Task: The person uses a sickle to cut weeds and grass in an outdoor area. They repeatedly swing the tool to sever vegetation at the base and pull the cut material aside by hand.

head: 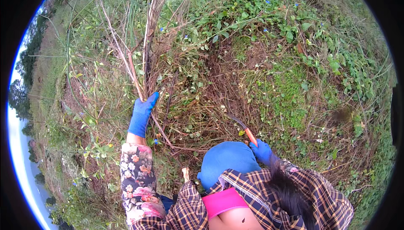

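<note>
In a blue knitted glove, my left hand (143, 113) grips a bundle of dry woody stems (145, 56) at the left of the view. The stems run up from the hand towards the top edge, and thinner ends stick out below it. My right hand (263, 152), gloved in blue too, is closed on the orange handle of a sickle (251, 137) beside my blue-clad knee (228, 162). The sickle's curved blade points up and left, over cut grass and dry stalks (208, 113). Its tip lies close to the plant litter; whether it touches cannot be told.
Leafy creepers with small blue flowers (246, 12) cover the slope at the top right. Low green plants (288, 100) grow right of the litter. A pale cut stub (186, 173) stands near my lap. Tall green stalks (131, 15) rise at the upper left, with trees (20, 97) beyond.
</note>
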`<state>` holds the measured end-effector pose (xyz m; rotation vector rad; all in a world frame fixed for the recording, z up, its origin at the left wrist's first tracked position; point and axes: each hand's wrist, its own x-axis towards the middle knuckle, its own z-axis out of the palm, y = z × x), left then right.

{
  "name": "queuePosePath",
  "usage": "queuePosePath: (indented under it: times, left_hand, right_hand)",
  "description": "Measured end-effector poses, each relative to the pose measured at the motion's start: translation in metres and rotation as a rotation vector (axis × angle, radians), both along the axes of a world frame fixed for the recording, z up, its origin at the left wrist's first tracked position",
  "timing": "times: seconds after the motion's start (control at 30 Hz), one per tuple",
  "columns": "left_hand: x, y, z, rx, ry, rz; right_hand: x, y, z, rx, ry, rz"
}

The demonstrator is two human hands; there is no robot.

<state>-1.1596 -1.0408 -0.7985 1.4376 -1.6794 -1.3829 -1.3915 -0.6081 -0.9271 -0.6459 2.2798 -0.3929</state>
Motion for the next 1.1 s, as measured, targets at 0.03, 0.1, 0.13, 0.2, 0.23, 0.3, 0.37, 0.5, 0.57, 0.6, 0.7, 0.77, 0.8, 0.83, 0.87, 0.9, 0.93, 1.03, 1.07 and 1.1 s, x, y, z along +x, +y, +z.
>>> queuePosePath:
  times: [0.03,0.1,0.13,0.2,0.23,0.3,0.37,0.5,0.57,0.6,0.7,0.77,0.8,0.83,0.87,0.9,0.93,1.03,1.07,1.1]
  left_hand:
    - [0.001,-0.002,0.001,0.049,0.054,-0.084]
    - [0.005,-0.007,0.008,0.090,0.123,-0.148]
    - [0.009,-0.008,0.015,0.020,0.129,-0.185]
    - [0.023,-0.012,0.034,-0.043,0.036,-0.162]
    - [0.046,-0.013,0.050,-0.104,0.043,-0.106]
    - [0.094,-0.017,0.083,-0.086,0.129,-0.006]
    - [0.144,-0.019,0.105,-0.178,0.304,0.104]
    - [0.290,0.013,0.146,-0.524,0.460,0.360]
    - [0.351,0.032,0.162,-0.517,0.540,0.489]
    - [0.383,0.045,0.170,-0.541,0.523,0.554]
    - [0.463,0.078,0.172,-0.721,0.372,0.910]
    - [0.522,0.098,0.168,-0.630,0.523,0.988]
    - [0.551,0.103,0.161,-0.691,0.585,0.987]
    - [0.583,0.117,0.157,-0.654,0.484,1.054]
    - [0.611,0.133,0.148,-0.611,0.347,1.166]
    - [0.641,0.146,0.141,-0.619,0.228,1.193]
    - [0.662,0.161,0.124,-0.729,0.141,1.212]
    - [0.719,0.194,0.093,-0.644,-0.037,1.360]
    - [0.730,0.203,0.086,-0.604,-0.041,1.337]
    - [0.738,0.208,0.074,-0.541,-0.076,1.317]
  right_hand:
    - [0.003,0.022,0.008,-0.011,-0.066,-0.019]
    - [-0.002,0.041,0.026,-0.268,-0.056,0.039]
    - [-0.006,0.038,0.035,-0.358,0.020,0.112]
    - [-0.012,0.019,0.051,-0.313,0.041,0.097]
    - [-0.009,0.012,0.060,-0.290,0.044,0.073]
    - [-0.001,-0.003,0.074,-0.324,0.108,0.051]
    - [0.001,-0.019,0.079,-0.406,0.241,0.002]
    - [-0.012,-0.058,0.067,-0.777,-0.095,-0.193]
    - [-0.022,-0.081,0.060,-0.888,-0.368,-0.253]
    - [-0.020,-0.092,0.060,-0.876,-0.380,-0.231]
    - [-0.002,-0.116,0.070,-0.831,-0.391,-0.202]
    - [0.019,-0.125,0.081,-0.808,-0.374,-0.186]
    - [0.030,-0.126,0.087,-0.805,-0.356,-0.179]
    - [0.037,-0.127,0.092,-0.804,-0.346,-0.175]
    - [0.042,-0.125,0.096,-0.804,-0.341,-0.168]
    - [0.046,-0.123,0.101,-0.805,-0.330,-0.170]
    - [0.046,-0.120,0.103,-0.804,-0.306,-0.169]
    - [0.043,-0.112,0.106,-0.784,-0.147,-0.060]
    - [0.040,-0.111,0.105,-0.735,0.045,-0.053]
    - [0.040,-0.109,0.103,-0.723,0.079,-0.095]
